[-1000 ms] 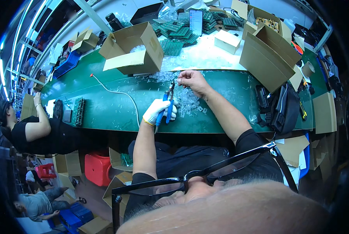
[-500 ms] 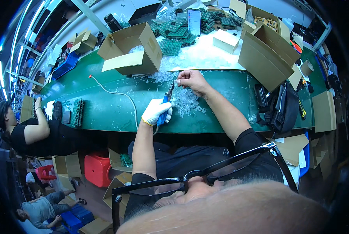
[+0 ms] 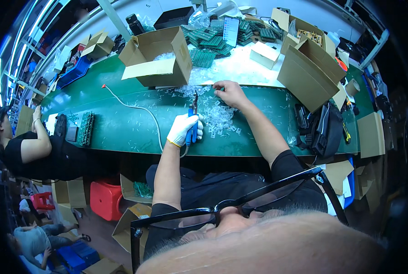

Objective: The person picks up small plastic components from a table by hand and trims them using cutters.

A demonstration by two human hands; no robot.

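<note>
My left hand (image 3: 181, 130), in a white glove, is wrapped around blue-handled cutting pliers (image 3: 192, 111). Their handles are spread, and the jaws point away from me over the green bench. To the right, my bare right hand (image 3: 231, 94) hovers with thumb and fingers curled together; whatever is between the fingertips is too small to make out. A heap of small clear plastic pieces (image 3: 220, 117) lies just below it, right of the pliers. More clear pieces (image 3: 190, 90) are scattered beyond the jaws, in front of an open cardboard box (image 3: 182, 59).
The green bench (image 3: 135, 130) carries a grey cable (image 3: 142, 108), stacked green circuit boards (image 3: 208, 39), a phone (image 3: 230, 31), a small white box (image 3: 264, 55), a tilted cardboard box (image 3: 308, 73) and a black bag (image 3: 327, 132). A co-worker (image 3: 35, 148) sits at the left.
My right hand has drawn away from the pliers' tip toward the right. The pliers have shifted slightly left, and their handles are spread wider. The whole view has tilted a little.
</note>
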